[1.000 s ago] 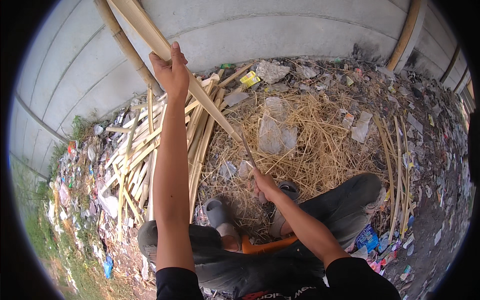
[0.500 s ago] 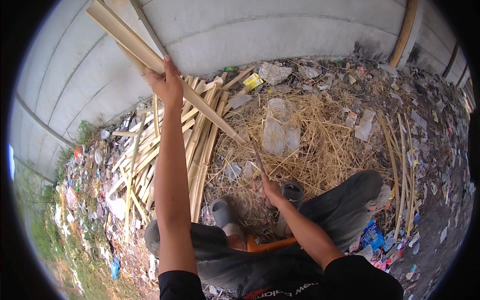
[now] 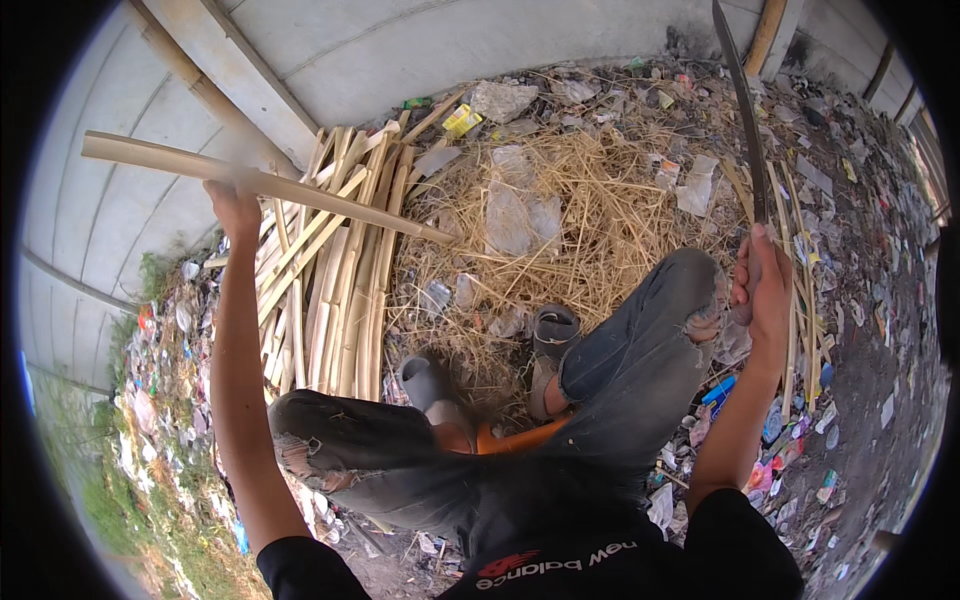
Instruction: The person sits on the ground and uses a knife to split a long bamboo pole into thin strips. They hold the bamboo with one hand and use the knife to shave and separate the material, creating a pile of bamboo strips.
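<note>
My left hand (image 3: 234, 210) grips a long split bamboo strip (image 3: 330, 203) that lies nearly level, its far-left end over the wall side and its other end down by the shavings. Out at the right, my right hand (image 3: 765, 285) is closed round the handle of a machete (image 3: 748, 120), whose long dark blade points up, well apart from the strip. Below the held strip is a pile of split bamboo strips (image 3: 350, 300). A heap of thin bamboo shavings (image 3: 600, 215) spreads in front of my feet.
A pale panel wall (image 3: 400, 45) runs behind, with a bamboo pole (image 3: 200, 85) leaning at the left. Litter (image 3: 860, 330) covers the ground. More strips (image 3: 790, 300) lie by my right knee. My legs are bent on a low orange seat (image 3: 525, 438), feet in grey shoes (image 3: 555, 328).
My right hand has swung the machete from the strip's lower end up and out to the right. My left hand has moved left and lower, tipping the strip flatter.
</note>
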`<state>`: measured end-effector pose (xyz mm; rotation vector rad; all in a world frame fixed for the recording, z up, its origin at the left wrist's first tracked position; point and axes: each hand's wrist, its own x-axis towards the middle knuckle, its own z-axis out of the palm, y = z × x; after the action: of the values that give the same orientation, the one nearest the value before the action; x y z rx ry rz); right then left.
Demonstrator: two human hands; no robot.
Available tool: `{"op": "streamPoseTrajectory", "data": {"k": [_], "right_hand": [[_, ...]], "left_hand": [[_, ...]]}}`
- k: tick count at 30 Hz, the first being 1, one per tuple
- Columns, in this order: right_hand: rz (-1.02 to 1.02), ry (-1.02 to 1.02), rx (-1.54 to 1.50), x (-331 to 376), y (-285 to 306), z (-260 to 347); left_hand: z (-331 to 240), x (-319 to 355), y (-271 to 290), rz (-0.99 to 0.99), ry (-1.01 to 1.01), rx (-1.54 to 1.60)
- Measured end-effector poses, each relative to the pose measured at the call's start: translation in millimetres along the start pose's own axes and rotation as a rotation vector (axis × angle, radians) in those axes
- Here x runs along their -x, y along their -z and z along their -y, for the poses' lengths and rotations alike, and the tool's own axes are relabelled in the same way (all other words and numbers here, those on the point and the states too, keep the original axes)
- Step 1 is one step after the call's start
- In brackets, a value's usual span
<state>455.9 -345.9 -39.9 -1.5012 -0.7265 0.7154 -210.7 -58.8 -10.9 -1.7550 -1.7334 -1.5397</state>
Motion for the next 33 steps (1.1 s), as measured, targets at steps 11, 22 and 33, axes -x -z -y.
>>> {"op": "streamPoseTrajectory", "data": {"k": [11,22,33], "right_hand": [[-0.277,-0.156,0.879,42.9,189.7,-279.7],[0.233,0.080,0.852,60.8,78.2,-336.0],[0.649,0.016,1.439,59.9,-72.9,-412.3]], "left_hand": [[31.6,116.2,90.7,0.138,0.536,0.357],[11.2,156.4,162.1,-0.149,0.634,0.560],[-42.6,191.2,193.2,-0.489,0.600,0.961]]}}
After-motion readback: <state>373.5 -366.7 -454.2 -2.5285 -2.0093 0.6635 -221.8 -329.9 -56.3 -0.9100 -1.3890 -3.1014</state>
